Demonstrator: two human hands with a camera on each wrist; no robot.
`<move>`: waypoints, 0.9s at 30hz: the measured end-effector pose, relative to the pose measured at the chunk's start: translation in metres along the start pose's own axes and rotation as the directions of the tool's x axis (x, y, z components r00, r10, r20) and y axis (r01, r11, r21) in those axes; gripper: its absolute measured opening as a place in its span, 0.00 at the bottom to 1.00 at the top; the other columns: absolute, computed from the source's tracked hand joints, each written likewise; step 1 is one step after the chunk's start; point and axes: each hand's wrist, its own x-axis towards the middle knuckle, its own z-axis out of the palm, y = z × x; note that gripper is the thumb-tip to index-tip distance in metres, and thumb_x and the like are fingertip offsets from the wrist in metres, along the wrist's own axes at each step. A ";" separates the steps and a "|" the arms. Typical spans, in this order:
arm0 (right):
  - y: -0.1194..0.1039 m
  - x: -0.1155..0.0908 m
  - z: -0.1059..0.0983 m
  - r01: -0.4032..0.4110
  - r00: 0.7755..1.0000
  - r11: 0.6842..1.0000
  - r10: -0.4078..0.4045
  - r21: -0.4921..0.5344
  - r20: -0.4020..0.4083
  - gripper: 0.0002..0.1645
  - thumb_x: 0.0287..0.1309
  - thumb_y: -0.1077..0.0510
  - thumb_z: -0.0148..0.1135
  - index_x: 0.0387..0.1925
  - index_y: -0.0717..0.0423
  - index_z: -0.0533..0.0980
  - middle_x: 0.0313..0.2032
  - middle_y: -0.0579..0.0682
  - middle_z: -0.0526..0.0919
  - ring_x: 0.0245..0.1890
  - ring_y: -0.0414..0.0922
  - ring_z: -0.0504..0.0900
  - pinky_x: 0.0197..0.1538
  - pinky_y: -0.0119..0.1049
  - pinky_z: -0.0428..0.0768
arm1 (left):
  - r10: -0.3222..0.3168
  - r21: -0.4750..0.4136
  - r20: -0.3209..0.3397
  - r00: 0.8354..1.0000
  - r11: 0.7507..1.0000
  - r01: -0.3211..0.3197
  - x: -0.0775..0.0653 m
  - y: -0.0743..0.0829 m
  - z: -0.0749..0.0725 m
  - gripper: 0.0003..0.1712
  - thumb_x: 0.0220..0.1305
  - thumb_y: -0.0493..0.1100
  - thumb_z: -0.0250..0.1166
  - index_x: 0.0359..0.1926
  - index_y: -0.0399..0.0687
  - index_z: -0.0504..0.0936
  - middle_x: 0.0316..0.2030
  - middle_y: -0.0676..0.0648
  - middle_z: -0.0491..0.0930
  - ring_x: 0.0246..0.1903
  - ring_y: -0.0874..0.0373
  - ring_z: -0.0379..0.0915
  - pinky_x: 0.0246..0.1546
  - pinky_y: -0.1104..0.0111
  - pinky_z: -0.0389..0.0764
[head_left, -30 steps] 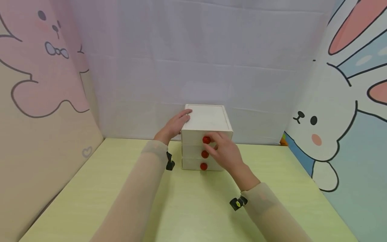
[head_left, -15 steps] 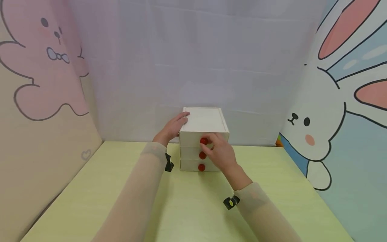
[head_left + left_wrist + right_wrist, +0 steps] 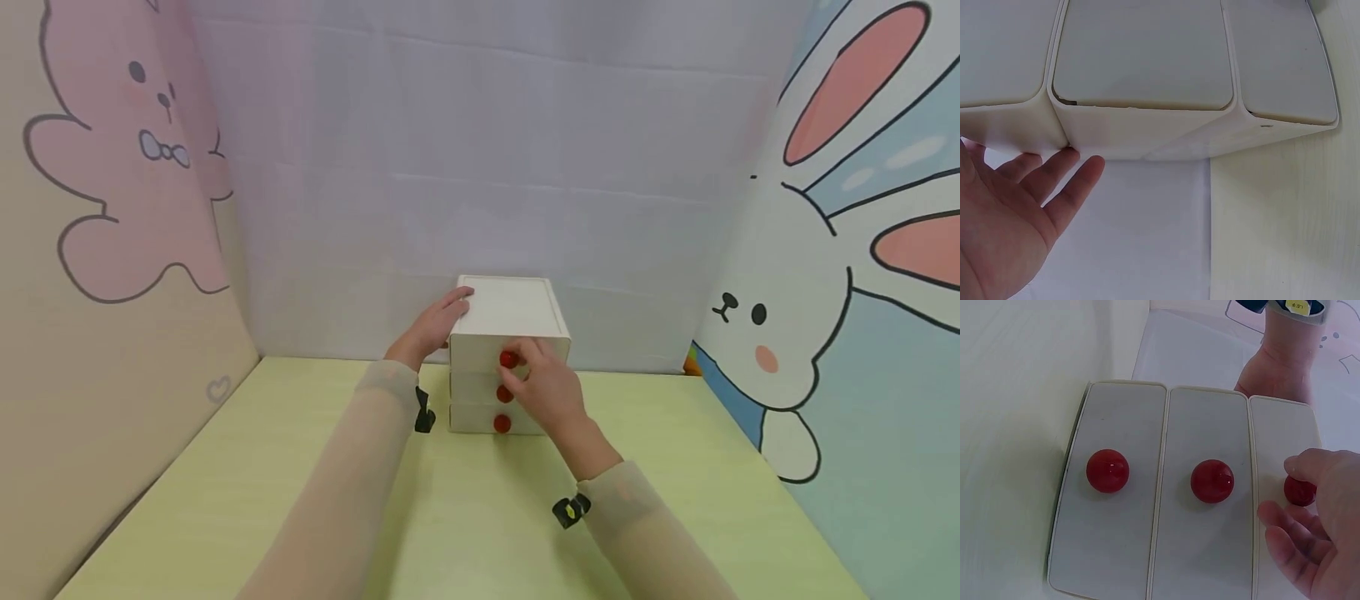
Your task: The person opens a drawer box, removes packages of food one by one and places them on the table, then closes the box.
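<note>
A white box of three stacked drawers [image 3: 468,390] stands against the back wall, each drawer front bearing a round red knob. My right hand [image 3: 551,390] grips the top drawer knob [image 3: 508,359], its thumb and fingers on either side of it; the right wrist view shows that knob [image 3: 1299,491] partly covered by the hand. All drawer fronts look flush. With fingers extended, my left hand [image 3: 431,327] rests against the box's left side near its top edge. In the left wrist view the left fingertips [image 3: 1088,172] touch the side wall.
The middle knob [image 3: 1212,481] and bottom knob [image 3: 1107,470] are untouched. Beneath the box lies a pale yellow-green table [image 3: 465,517]. A white cloth [image 3: 480,150] hangs behind, and printed cartoon panels [image 3: 795,333] flank both sides.
The whole head view has shifted slightly. Both hands keep their places on the box, and no drawer has visibly moved.
</note>
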 end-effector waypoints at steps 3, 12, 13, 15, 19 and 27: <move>0.001 -0.001 0.002 0.014 1.000 1.000 -0.015 -0.021 -0.009 0.18 0.68 0.52 0.77 0.54 0.50 0.81 0.46 0.52 0.86 0.37 0.49 0.89 0.27 0.41 0.81 | 0.004 -0.003 -0.002 1.000 1.000 -0.004 0.001 -0.001 0.000 0.32 0.89 0.59 0.43 0.86 0.67 0.61 0.87 0.46 0.57 0.81 0.38 0.60 0.72 0.33 0.72; -0.001 0.002 0.002 0.015 0.999 0.999 -0.017 -0.050 -0.028 0.15 0.70 0.49 0.75 0.49 0.50 0.79 0.45 0.52 0.88 0.36 0.49 0.89 0.25 0.40 0.80 | 0.014 0.012 0.004 1.000 1.000 -0.014 0.001 0.002 -0.001 0.32 0.88 0.60 0.42 0.86 0.68 0.61 0.87 0.45 0.58 0.80 0.37 0.62 0.72 0.33 0.73; -0.001 0.002 0.003 0.015 0.999 0.999 -0.016 -0.049 -0.027 0.15 0.70 0.50 0.75 0.49 0.50 0.79 0.44 0.52 0.88 0.37 0.49 0.89 0.26 0.40 0.80 | 0.013 0.012 0.002 1.000 1.000 -0.013 0.001 0.002 -0.001 0.32 0.88 0.60 0.42 0.86 0.68 0.61 0.86 0.45 0.58 0.80 0.37 0.63 0.71 0.33 0.74; -0.001 0.003 0.004 0.018 0.999 0.999 -0.019 -0.045 -0.029 0.15 0.70 0.50 0.75 0.48 0.51 0.78 0.44 0.51 0.88 0.38 0.49 0.90 0.27 0.41 0.82 | 0.013 0.013 0.003 1.000 1.000 -0.013 0.001 0.001 -0.001 0.32 0.88 0.60 0.42 0.86 0.68 0.61 0.87 0.45 0.58 0.79 0.37 0.63 0.71 0.33 0.74; -0.001 0.004 0.006 0.030 0.999 0.999 -0.032 -0.045 -0.043 0.14 0.69 0.52 0.76 0.46 0.51 0.78 0.42 0.51 0.88 0.38 0.48 0.90 0.27 0.42 0.82 | 0.010 0.015 -0.002 1.000 1.000 -0.010 0.002 0.000 -0.002 0.32 0.88 0.60 0.42 0.86 0.68 0.61 0.86 0.45 0.58 0.79 0.38 0.64 0.70 0.34 0.75; 0.000 0.006 0.007 0.054 0.997 0.998 -0.055 -0.035 -0.047 0.12 0.68 0.55 0.76 0.44 0.52 0.78 0.40 0.50 0.88 0.35 0.47 0.88 0.24 0.39 0.78 | 0.010 0.009 -0.001 1.000 1.000 -0.010 0.003 0.002 -0.002 0.32 0.88 0.59 0.43 0.86 0.67 0.61 0.87 0.45 0.57 0.80 0.38 0.62 0.71 0.33 0.74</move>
